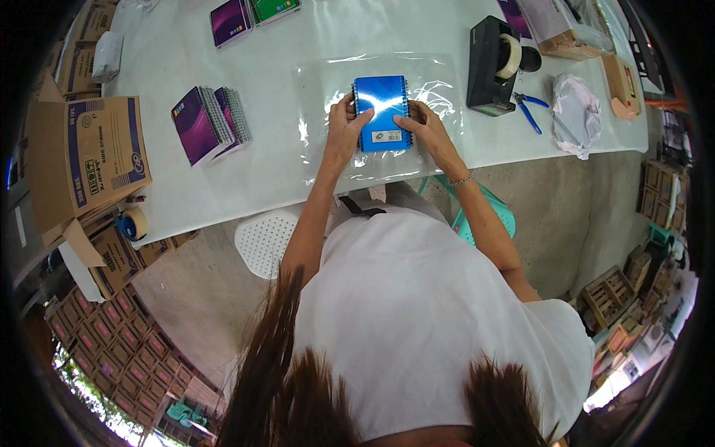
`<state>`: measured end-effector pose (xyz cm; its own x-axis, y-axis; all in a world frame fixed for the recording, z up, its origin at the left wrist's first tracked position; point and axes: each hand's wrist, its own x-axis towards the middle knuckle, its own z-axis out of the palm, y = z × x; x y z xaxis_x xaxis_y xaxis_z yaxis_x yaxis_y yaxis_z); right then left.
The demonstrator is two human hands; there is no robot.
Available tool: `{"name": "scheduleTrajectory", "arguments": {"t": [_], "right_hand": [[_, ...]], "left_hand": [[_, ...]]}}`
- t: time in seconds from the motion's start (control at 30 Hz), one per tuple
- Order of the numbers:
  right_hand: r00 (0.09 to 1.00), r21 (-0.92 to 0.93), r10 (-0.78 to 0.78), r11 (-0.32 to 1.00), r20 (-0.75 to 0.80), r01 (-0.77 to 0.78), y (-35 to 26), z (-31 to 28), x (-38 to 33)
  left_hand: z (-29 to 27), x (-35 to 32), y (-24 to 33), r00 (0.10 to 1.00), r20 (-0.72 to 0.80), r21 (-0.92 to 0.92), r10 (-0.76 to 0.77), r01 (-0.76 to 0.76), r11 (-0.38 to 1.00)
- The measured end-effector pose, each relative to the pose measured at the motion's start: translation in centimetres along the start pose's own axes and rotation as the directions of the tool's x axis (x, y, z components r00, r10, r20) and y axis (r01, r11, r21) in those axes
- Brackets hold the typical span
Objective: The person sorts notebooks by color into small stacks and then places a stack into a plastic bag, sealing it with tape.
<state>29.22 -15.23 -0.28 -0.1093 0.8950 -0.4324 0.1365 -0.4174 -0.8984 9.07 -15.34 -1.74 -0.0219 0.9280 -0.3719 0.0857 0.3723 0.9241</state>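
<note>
Both hands hold a stack of blue spiral-bound notebooks (383,119) over a clear plastic sheet (316,141) on the white table. The top cover is glossy, with a small white label near its lower edge; coils show on both long sides. My left hand (346,123) is closed round the left side, thumb on the cover. My right hand (430,130) grips the right side, its thumb also on the cover. The fingers under the stack are hidden.
Purple spiral notebooks (197,128) lie at left; another purple one (230,22) and a green one (274,7) lie farther back. At right are a black tape dispenser (488,71), blue-handled pliers (529,112) and crumpled white paper (577,112). A cardboard box (108,149) stands left.
</note>
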Motion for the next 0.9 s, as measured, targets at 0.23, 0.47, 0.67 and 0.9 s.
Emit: {"name": "scheduleTrajectory", "arguments": {"t": [0.23, 0.47, 0.67, 0.9], "right_hand": [[0.99, -0.156, -0.133, 0.98, -0.053, 0.123, 0.5, 0.2, -0.3], [0.992, -0.164, -0.114, 0.981, -0.061, 0.103, 1.5, -0.1, 0.0], [0.799, -0.543, -0.343, 0.839, -0.494, 0.024, 3.8, -2.5, -2.1], [0.714, -0.786, -0.524, 0.616, -0.465, -0.06, 5.2, -2.0, -3.3]], "left_hand": [[-0.1, 0.2, -1.6, 0.994, -0.029, -0.002, 0.105, -0.105, 0.995], [-0.1, -0.6, -0.7, 0.995, -0.009, 0.067, 0.096, -0.096, 0.993], [-3.7, -2.1, -3.5, 0.839, -0.371, 0.699, 0.397, -0.029, 0.715], [-4.2, -3.5, -2.9, 0.848, -0.385, 0.672, 0.363, -0.011, 0.74]]}}
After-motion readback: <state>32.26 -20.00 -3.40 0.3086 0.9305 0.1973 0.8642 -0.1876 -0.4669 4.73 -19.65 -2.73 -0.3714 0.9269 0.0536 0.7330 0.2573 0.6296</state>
